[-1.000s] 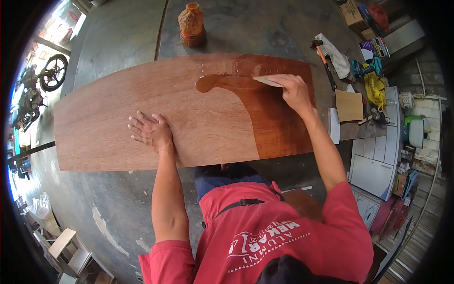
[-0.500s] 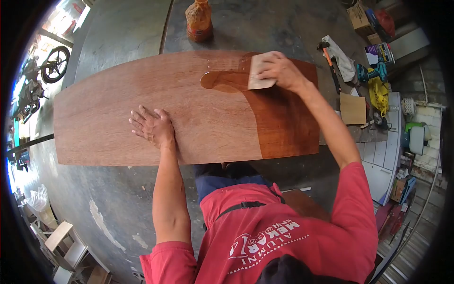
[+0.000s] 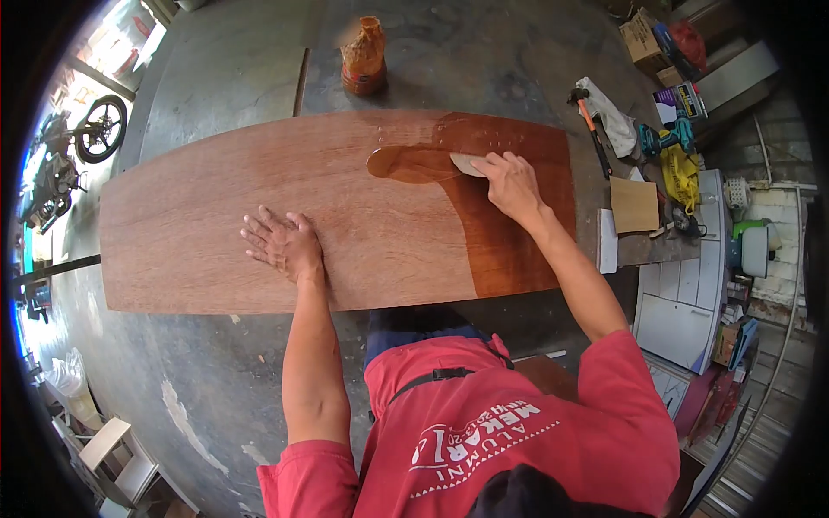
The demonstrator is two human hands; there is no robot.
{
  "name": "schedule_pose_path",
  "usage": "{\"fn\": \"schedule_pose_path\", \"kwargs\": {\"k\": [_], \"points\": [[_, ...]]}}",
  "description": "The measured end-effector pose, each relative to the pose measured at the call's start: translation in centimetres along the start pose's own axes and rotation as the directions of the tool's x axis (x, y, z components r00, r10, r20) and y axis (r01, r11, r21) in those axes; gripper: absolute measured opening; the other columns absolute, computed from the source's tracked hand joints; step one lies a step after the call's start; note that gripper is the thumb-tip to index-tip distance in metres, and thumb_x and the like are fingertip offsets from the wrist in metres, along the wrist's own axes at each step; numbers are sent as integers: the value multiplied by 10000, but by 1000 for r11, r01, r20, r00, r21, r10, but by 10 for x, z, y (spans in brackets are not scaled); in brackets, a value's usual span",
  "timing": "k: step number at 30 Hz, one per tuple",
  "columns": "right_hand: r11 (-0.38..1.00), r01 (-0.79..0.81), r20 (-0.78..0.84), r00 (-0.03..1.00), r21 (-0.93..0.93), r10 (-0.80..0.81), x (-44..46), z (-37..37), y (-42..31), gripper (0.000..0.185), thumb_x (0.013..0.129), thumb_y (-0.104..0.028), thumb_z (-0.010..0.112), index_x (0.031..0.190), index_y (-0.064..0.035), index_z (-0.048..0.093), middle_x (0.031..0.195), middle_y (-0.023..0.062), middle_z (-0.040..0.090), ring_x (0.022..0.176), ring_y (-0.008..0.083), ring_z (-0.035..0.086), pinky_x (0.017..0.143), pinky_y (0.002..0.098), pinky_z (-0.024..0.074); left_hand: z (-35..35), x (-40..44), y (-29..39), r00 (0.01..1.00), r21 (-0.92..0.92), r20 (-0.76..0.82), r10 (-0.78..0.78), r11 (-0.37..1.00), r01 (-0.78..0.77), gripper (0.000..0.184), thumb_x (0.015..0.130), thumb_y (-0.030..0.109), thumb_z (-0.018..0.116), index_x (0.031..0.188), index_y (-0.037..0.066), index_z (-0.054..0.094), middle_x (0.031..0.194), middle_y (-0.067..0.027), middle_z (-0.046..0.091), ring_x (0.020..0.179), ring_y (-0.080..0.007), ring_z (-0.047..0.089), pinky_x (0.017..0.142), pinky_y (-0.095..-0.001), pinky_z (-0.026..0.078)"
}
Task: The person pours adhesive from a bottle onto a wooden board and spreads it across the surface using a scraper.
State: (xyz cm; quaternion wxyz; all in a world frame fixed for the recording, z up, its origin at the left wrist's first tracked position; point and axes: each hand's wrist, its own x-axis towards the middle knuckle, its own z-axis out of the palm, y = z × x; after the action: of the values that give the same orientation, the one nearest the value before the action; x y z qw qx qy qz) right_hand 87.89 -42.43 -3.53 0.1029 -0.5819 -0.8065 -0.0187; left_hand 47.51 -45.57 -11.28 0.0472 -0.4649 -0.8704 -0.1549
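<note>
A long wooden board [image 3: 216, 198] with a curved far edge lies across the dark table. Its right part is coated in wet, glossy reddish-brown liquid [image 3: 518, 233], and a thick puddle [image 3: 393, 162] of the same sits near the middle. Flat on the bare wood, my left hand [image 3: 283, 243] rests with fingers spread. My right hand [image 3: 514, 184] grips a pale flat spreader [image 3: 468, 164], whose edge meets the coated surface at the right end of the puddle. Part of the spreader is hidden by my fingers.
Beyond the board stands a plastic container [image 3: 363, 65] with orange-brown contents. To the right lie a hammer [image 3: 593, 129], a cordless drill [image 3: 667, 135], a brown sheet [image 3: 633, 205] and a white block [image 3: 608, 242]. A motorbike [image 3: 69, 164] is at the far left.
My right hand has moved down and slightly toward me, and the spreader now lies at a flatter angle. My left hand stays on the board. The whole view has shifted slightly.
</note>
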Motion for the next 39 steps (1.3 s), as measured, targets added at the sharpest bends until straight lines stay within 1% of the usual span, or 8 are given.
{"fn": "schedule_pose_path", "kwargs": {"k": [2,6,9,17,28,30,34,39], "points": [[1000,-19,99,995,5,19,5,-20,3,413,844,47,582,1132,-164,789,1039,44,752,929,296,660,845,460,520,1,-1,-1,1000,13,15,-6,1000,6,646,981,379,536,1557,98,454,1665,-216,336,1563,-432,252,1257,-625,167],[990,-138,-172,976,-10,135,40,2,45,410,852,42,566,1105,-168,811,1027,50,771,918,322,678,820,442,531,3,-2,-2,1000,-26,-6,5,1000,-5,652,980,383,537,1560,100,442,1672,-218,320,1564,-435,245,1256,-633,157],[992,-69,-173,981,106,87,38,15,33,379,849,32,557,1068,-141,814,1046,66,776,917,346,686,806,450,536,-1,0,0,1000,-25,21,8,1000,-7,651,976,391,539,1552,103,448,1674,-216,317,1563,-438,244,1254,-637,154],[978,-53,55,998,202,43,-79,-20,-59,415,769,35,588,1102,-113,788,1107,106,742,1051,345,640,875,461,498,5,-1,-4,999,-17,31,23,1000,-22,665,970,435,528,1542,103,459,1666,-213,335,1559,-441,250,1254,-635,154],[946,-227,242,955,229,171,-214,-80,-127,358,794,-3,618,1094,-101,786,1050,53,739,948,299,623,837,439,492,6,-1,-4,999,18,13,38,999,-38,633,994,428,509,1530,93,465,1653,-225,346,1532,-466,291,1231,-655,203],[745,-479,439,855,464,277,-208,-95,-120,335,823,10,630,1092,-112,789,1028,90,756,929,314,670,830,430,531,5,-1,-3,999,7,12,38,999,-38,630,995,425,509,1530,94,465,1655,-223,344,1536,-463,285,1232,-655,199],[787,-388,162,921,479,355,-146,-106,-86,332,883,52,608,1136,-82,776,1090,137,759,979,345,701,868,434,546,3,-2,-4,999,4,26,35,999,-35,631,994,420,516,1537,104,460,1661,-218,339,1550,-447,263,1241,-645,184],[952,-227,-214,939,207,271,-40,-46,-20,366,901,41,591,1200,-87,758,1215,89,746,1086,322,677,935,455,513,5,-2,-5,999,7,23,28,1000,-28,642,987,421,528,1545,114,453,1664,-217,335,1558,-434,253,1251,-629,173]]}}
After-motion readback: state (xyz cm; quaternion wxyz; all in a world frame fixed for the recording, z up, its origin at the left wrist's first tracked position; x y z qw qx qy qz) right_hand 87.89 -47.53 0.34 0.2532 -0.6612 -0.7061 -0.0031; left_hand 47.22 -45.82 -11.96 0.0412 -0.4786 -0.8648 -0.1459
